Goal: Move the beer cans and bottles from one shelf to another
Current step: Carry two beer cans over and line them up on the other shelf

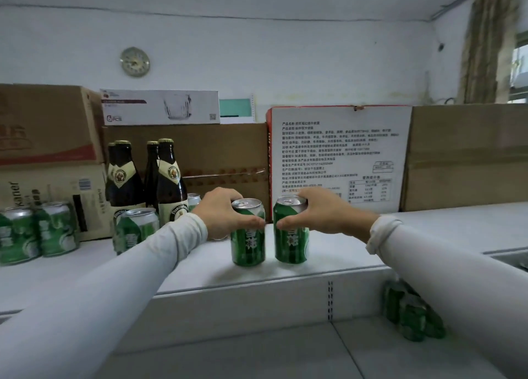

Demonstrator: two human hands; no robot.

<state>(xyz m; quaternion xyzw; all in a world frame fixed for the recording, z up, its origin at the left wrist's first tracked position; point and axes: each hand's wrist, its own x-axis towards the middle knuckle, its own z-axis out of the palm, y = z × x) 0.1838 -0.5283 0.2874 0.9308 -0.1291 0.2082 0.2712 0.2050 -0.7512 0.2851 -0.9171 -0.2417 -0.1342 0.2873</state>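
Note:
Two green beer cans stand side by side on the white top shelf (328, 261). My left hand (223, 211) grips the left can (248, 241) around its upper part. My right hand (323, 210) grips the right can (291, 243) the same way. Further left on the shelf stand several dark beer bottles (168, 178) with cream labels, a green can (134, 230) in front of them, and two more green cans (40, 231) at the far left. Below, on the lower shelf (257, 355), several green cans (411, 315) sit partly hidden by my right sleeve.
Cardboard boxes (48, 138) line the back of the top shelf, with a white printed carton (340, 153) and a brown box (468, 155) to the right. A round clock (135, 62) hangs on the wall. A slotted upright (330, 300) divides the shelf back panel.

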